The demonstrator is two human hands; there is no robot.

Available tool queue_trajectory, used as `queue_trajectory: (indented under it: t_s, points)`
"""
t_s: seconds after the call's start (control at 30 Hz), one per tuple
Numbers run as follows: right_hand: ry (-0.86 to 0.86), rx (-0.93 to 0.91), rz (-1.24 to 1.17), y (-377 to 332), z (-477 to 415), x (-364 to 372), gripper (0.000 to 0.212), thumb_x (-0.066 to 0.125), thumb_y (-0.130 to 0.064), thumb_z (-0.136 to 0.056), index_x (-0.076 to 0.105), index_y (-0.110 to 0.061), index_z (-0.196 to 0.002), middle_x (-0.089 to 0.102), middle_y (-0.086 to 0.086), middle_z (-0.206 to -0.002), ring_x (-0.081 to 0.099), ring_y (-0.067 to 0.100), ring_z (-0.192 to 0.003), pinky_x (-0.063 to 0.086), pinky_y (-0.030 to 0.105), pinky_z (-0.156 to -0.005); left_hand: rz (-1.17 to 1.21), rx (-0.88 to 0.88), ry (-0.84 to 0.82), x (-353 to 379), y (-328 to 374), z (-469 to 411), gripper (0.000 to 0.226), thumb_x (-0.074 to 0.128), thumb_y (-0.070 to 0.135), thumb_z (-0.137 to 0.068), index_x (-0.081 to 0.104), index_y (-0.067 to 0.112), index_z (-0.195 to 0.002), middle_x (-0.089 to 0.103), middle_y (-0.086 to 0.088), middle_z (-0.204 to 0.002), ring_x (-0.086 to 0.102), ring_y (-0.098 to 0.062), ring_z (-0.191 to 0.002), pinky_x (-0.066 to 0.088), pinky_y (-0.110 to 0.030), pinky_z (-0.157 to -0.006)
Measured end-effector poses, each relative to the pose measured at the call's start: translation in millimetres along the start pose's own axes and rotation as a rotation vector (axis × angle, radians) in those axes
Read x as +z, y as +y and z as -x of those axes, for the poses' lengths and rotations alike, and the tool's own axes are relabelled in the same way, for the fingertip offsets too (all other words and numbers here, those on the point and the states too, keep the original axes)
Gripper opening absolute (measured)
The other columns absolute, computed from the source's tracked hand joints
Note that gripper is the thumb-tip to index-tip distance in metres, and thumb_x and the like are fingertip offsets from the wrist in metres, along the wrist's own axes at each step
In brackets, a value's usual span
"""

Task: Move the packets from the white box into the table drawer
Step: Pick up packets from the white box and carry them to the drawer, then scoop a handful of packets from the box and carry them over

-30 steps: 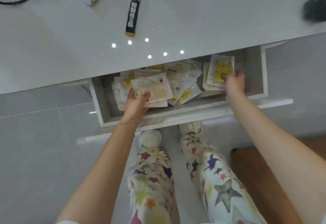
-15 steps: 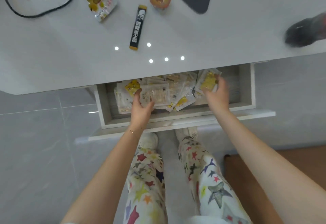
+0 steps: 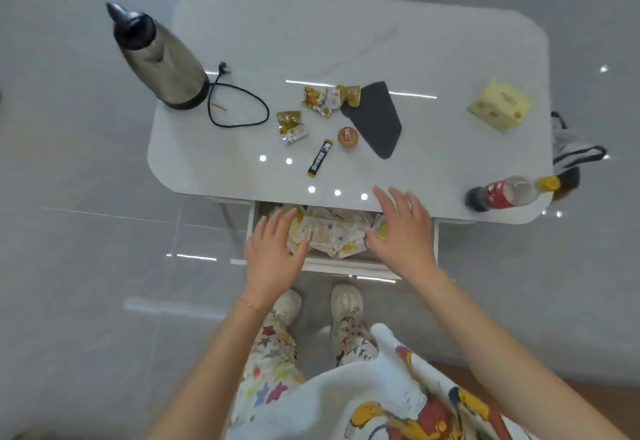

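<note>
- Packets (image 3: pixel 332 232): clear and white sachets with yellow print, heaped overlapping in the open table drawer (image 3: pixel 346 264), between our two hands.
- Our left hand (image 3: pixel 273 254) and right hand (image 3: pixel 401 228) hover palm-down over the drawer's two ends, fingers spread, holding nothing.
- Half a second ago both hands were down in the drawer on the packets; now they are raised and empty.
- Count: one drawer, two hands; the packets overlap too much for us to count.
- On the table (image 3: pixel 346 41), one black stick sachet (image 3: pixel 320 158) lies beyond our fingertips.
</note>
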State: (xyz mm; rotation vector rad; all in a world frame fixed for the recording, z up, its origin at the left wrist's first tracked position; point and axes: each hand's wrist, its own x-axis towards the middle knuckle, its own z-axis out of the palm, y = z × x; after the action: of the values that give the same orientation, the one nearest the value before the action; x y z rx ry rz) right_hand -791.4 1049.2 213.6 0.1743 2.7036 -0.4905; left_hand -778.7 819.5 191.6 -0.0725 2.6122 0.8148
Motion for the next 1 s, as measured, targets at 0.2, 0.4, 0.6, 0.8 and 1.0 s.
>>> queue_trajectory:
  t_s: [0.2,0.4,0.6,0.8,1.0]
  points:
    - [0.004,-0.313,0.246,-40.5,43.0,-47.8,0.072,0.049,-0.040,-0.092,0.009,-0.035,-0.152,0.006,0.002,-0.161,-0.003,0.029,-0.148,-0.004,0.046,-0.118,-0.030,-0.056,0.082,-56.9,-2.3,82.6,0.072,0.027,0.068,-0.084,0.022,0.038,-0.150,0.020,0.002,-0.160,0.007,-0.024,-0.149,0.009,-0.048,-0.120]
    - [-0.049,-0.446,0.278,-105.7,75.1,-62.8,0.072,0.046,-0.045,-0.093,0.005,-0.037,-0.152,0.002,0.000,-0.162,-0.005,0.026,-0.148,-0.003,0.045,-0.118,-0.061,-0.164,0.146,-92.7,-32.0,149.5,0.072,0.035,0.065,-0.090,0.018,0.035,-0.152,0.014,0.000,-0.162,0.003,-0.024,-0.149,0.007,-0.047,-0.120]
    - [-0.090,-0.648,0.275,-208.1,108.3,-43.1,0.068,0.044,-0.049,-0.093,0.011,-0.035,-0.152,0.012,-0.001,-0.160,0.003,0.026,-0.147,0.003,0.044,-0.119,0.002,-0.331,0.305,-134.9,-75.3,216.9,0.082,0.018,0.071,-0.077,0.022,0.035,-0.151,0.020,0.003,-0.160,0.009,-0.024,-0.149,0.012,-0.045,-0.119]
    - [-0.111,-0.888,0.323,-339.5,149.0,1.5,0.070,0.046,-0.049,-0.090,0.017,-0.033,-0.152,0.021,0.003,-0.158,0.013,0.031,-0.146,0.010,0.044,-0.117,0.030,-0.510,0.464,-181.5,-162.6,293.9,0.082,0.025,0.068,-0.077,0.034,0.028,-0.148,0.032,-0.004,-0.155,0.023,-0.030,-0.145,0.021,-0.046,-0.115]
    - [-0.131,-1.065,0.395,-453.4,187.2,51.6,0.071,0.048,-0.048,-0.090,0.016,-0.032,-0.152,0.023,0.004,-0.157,0.017,0.032,-0.144,0.013,0.045,-0.116,0.058,-0.695,0.614,-226.6,-247.1,359.4,0.083,0.023,0.069,-0.076,0.029,0.032,-0.150,0.030,-0.001,-0.156,0.020,-0.030,-0.145,0.021,-0.048,-0.116]
